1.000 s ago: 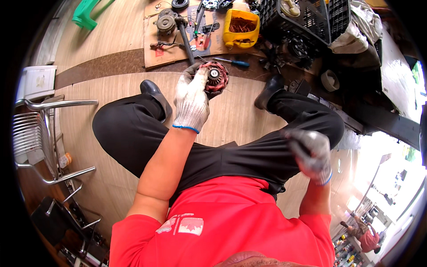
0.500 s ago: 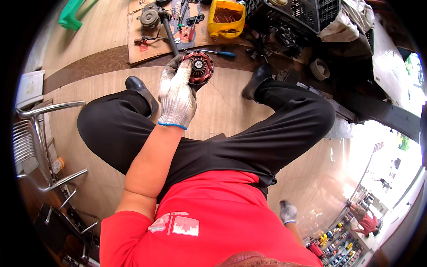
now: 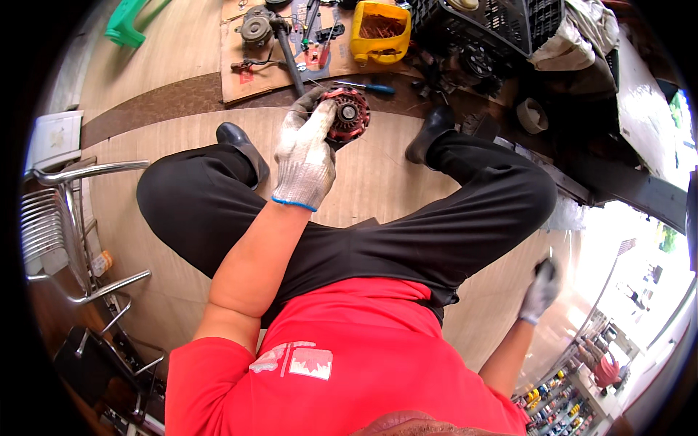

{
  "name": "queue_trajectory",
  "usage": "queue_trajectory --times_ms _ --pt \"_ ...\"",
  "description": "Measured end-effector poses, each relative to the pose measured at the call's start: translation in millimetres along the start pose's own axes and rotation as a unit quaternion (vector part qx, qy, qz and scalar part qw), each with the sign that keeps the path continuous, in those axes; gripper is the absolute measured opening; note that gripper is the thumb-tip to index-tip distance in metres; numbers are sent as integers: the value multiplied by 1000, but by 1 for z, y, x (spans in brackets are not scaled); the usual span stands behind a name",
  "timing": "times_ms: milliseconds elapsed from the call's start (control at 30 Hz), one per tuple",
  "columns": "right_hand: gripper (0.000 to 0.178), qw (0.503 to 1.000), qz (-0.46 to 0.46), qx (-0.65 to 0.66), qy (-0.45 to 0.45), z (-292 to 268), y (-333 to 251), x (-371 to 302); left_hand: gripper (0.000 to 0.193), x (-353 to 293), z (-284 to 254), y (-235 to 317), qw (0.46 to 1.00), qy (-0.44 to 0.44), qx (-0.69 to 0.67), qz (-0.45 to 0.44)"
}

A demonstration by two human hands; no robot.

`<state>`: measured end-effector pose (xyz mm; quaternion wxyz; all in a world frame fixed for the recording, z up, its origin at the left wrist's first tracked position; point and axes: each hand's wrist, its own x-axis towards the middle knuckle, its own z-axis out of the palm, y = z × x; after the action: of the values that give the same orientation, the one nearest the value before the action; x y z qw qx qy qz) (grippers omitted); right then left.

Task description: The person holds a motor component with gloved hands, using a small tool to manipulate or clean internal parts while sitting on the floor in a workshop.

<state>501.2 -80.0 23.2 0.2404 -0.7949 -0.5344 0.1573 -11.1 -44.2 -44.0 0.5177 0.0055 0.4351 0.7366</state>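
My left hand point(image 3: 305, 149), in a whitish knit glove with a blue cuff edge, grips a motor armature point(image 3: 349, 113) by its left side, above the floor between my feet. Red windings ring the part, and a ribbed metal hub with a shaft end sits at its centre. Out to my right, well away from the armature, is my gloved right hand point(image 3: 539, 294). Its dark-tipped fingers look curled together; whatever they hold is too small and blurred to make out.
A cardboard sheet point(image 3: 236, 83) ahead bears a round metal motor part point(image 3: 257, 30), a hammer-like tool point(image 3: 288, 58) and a yellow cut-open jug point(image 3: 380, 52). A blue-handled screwdriver point(image 3: 379, 89) lies nearby. Black crates point(image 3: 502, 25) stand far right; a metal chair point(image 3: 91, 171) is left.
My right hand has swung outward and forward, away from my side. The left hand still holds the armature; the whole view has shifted slightly.
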Motion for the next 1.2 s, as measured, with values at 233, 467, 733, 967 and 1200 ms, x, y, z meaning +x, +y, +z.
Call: queue_trajectory --times_ms 233,467,733,967,1200 --pt "27 901 -412 51 -123 135 -278 -26 19 10 -5 -6 999 -23 25 8" --pt "34 794 40 173 -581 236 -304 -63 26 8 -11 -1 994 -14 102 26" --pt "23 786 -484 65 -380 220 -250 -64 28 7 -5 -8 999 17 40 -18" --pt "23 801 -460 -34 -381 112 -170 -76 25 19 -5 -11 998 21 46 -35" --pt "21 824 -318 -162 -441 10 -40 -106 22 14 -3 -18 999 10 16 -47"
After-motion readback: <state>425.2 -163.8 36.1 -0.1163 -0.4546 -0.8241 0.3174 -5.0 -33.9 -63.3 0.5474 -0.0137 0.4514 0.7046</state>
